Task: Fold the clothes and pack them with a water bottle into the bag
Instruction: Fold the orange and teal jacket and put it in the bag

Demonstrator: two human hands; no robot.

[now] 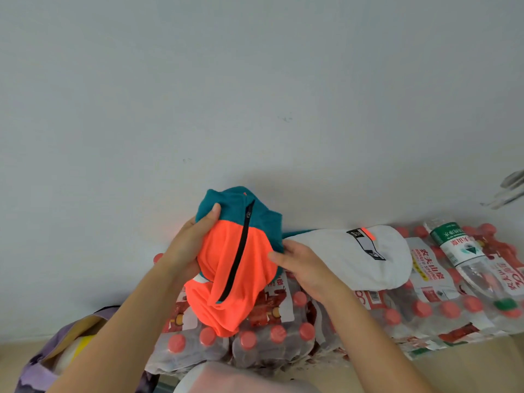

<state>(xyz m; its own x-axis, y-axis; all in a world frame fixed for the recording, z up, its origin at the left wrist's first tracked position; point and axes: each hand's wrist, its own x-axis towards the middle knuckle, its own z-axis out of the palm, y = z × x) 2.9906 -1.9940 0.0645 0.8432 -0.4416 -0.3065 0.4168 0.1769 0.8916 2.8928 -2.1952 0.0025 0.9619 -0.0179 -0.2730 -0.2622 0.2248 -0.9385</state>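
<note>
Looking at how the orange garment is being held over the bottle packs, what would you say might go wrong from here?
1. The orange and teal garment, gripped by the left hand and right hand, is bunched with a loose end hanging; it may go into the bag crumpled.
2. The loose green-labelled water bottle lies on uneven bottle packs and might roll off.

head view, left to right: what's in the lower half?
purple bag → orange and teal garment held in both hands → white garment → green-label water bottle
</note>
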